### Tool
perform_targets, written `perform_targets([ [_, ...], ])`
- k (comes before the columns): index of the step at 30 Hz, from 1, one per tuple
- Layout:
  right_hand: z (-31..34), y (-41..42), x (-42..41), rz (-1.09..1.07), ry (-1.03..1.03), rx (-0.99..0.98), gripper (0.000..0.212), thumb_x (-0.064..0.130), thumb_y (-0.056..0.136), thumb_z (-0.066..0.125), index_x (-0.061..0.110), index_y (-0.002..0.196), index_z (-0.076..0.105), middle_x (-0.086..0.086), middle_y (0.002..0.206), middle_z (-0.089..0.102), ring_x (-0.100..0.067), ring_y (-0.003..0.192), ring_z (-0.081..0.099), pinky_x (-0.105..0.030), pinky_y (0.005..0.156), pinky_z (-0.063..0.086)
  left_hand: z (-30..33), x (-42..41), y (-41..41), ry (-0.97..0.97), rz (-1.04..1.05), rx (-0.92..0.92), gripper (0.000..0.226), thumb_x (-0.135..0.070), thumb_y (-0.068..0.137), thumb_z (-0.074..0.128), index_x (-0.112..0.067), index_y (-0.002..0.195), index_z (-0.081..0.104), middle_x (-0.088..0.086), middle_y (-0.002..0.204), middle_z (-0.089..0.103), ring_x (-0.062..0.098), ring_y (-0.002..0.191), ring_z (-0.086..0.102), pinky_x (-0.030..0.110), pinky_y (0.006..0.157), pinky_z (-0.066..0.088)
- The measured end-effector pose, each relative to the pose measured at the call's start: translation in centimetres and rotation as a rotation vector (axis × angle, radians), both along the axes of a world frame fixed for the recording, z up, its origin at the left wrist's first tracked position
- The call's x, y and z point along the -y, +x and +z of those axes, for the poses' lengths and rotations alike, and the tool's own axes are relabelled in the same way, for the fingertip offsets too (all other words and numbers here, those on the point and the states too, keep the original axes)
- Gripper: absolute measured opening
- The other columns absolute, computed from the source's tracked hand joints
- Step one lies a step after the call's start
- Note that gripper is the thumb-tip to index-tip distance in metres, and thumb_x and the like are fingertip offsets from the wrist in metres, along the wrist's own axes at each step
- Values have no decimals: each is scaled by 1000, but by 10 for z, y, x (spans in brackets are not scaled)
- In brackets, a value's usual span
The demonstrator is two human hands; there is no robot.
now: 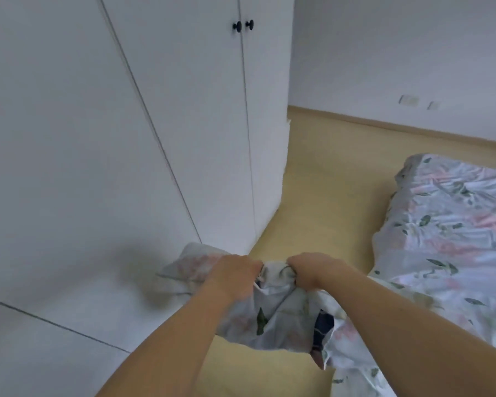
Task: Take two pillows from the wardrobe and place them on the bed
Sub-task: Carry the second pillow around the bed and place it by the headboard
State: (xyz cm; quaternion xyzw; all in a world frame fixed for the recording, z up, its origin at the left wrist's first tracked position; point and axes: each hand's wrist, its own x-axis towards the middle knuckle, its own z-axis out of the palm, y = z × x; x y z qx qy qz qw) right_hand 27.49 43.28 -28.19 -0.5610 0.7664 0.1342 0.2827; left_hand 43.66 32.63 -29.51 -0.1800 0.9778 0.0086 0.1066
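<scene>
— While both fists bunch the fabric, where is the pillow (272, 308)?

— Held over the floor (321, 202) between wardrobe (161, 116) and bed (453, 224): left hand (235, 275) and right hand (315, 269) side by side, fingers clamped on its floral cover.

— And the wardrobe doors?

— Closed — two black knobs (243, 25) together.

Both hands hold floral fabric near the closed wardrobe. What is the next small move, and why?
Probably turn right and carry the floral pillow over to the bed. The left hand and the right hand both grip its bunched top edge, it hangs over the floor, the wardrobe doors look closed, and no pillow shows on the visible part of the bed.
</scene>
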Motion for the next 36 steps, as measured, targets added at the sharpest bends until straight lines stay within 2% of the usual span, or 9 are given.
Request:
perform_targets([
  [3, -14, -44, -30, -171, -115, 57, 34, 21, 86, 49, 19, 120, 43, -8, 117, 59, -29, 103, 57, -35, 77, 42, 2, -1, -46, 26, -59, -59, 17, -12, 79, 47, -24, 80, 35, 7, 85, 63, 30, 73, 61, 30, 54, 28],
  [5, -25, -73, -48, -292, -173, 86, 61, 33, 83, 55, 26, 138, 29, -4, 123, 56, -28, 108, 56, -37, 82, 45, 1, -1, -81, 55, -112, -80, 17, -14, 78, 48, -26, 81, 36, 7, 86, 64, 31, 75, 61, 30, 57, 32],
  [8, -38, -108, -67, -381, -196, -10, 94, 53, 74, 64, 30, 147, 10, -2, 132, 49, -28, 118, 52, -41, 93, 45, 1, 5, -128, 89, -171, -97, 13, -18, 78, 49, -25, 80, 39, 8, 87, 65, 33, 76, 61, 30, 58, 32],
  [10, -51, -134, -72, -462, -178, -68, 84, 51, 74, 64, 22, 141, 22, -3, 129, 50, -29, 116, 53, -41, 93, 46, -3, 14, -166, 83, -223, -110, 6, -20, 79, 50, -22, 84, 48, 9, 89, 67, 35, 77, 62, 30, 58, 31],
  [13, -64, -176, -61, -615, -149, -60, 36, 30, 82, 55, 18, 115, 49, -4, 114, 61, -28, 101, 60, -35, 79, 48, -13, 32, -225, 45, -300, -78, 14, -20, 81, 50, -19, 94, 55, 9, 91, 68, 35, 80, 63, 30, 57, 29],
  [15, -68, -210, -48, -665, -135, -62, 25, 21, 83, 51, 18, 107, 56, -4, 109, 64, -27, 97, 63, -34, 77, 50, -20, 47, -271, 31, -352, -40, 15, -19, 81, 49, -19, 96, 54, 9, 92, 67, 35, 81, 62, 31, 58, 30],
  [20, -67, -296, -23, -782, -107, -110, 22, 16, 85, 49, 16, 104, 60, -6, 107, 64, -27, 96, 64, -30, 70, 44, -23, 86, -398, 34, -502, 31, 17, -17, 81, 48, -20, 96, 56, 8, 98, 67, 33, 88, 64, 32, 63, 37],
  [25, -45, -382, -3, -912, -87, -188, 20, 20, 85, 50, 18, 102, 60, -4, 106, 64, -26, 94, 64, -29, 68, 42, -3, 110, -520, 5, -622, 61, 29, -16, 83, 47, -24, 107, 60, 9, 109, 66, 32, 99, 63, 33, 74, 44],
  [36, -33, -586, 41, -1099, -75, -238, 19, 19, 83, 52, 17, 100, 60, -3, 104, 62, -25, 94, 63, -31, 71, 44, 4, 151, -752, -57, -772, 42, 31, -12, 84, 46, -22, 111, 57, 8, 111, 64, 32, 100, 62, 32, 70, 37],
])
